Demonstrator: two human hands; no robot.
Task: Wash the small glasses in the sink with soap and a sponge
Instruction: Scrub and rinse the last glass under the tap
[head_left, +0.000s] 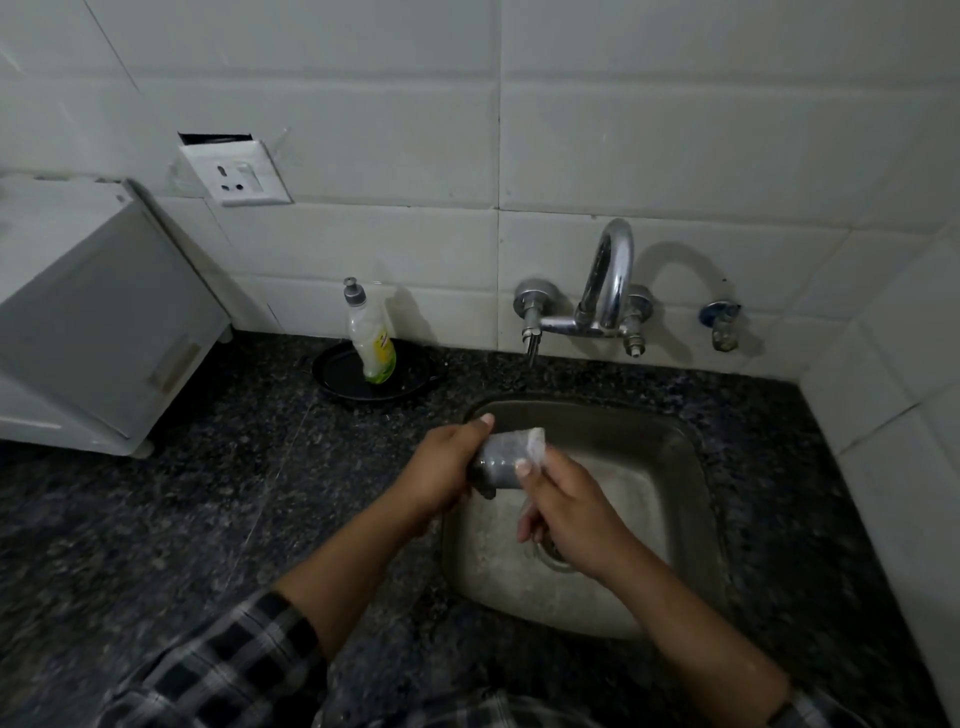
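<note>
Steel sink (680, 467), one glass (500, 458) gripped by left fingers (480, 425), right fingers (536, 477) seemingly pinching it

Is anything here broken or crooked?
Yes. The wall socket sits crooked, with a dark gap in the tile above it, as if it came loose. The soap bottle leans over in its black dish. The glass in the left hand and the sponge in the right hand look fine.
</note>
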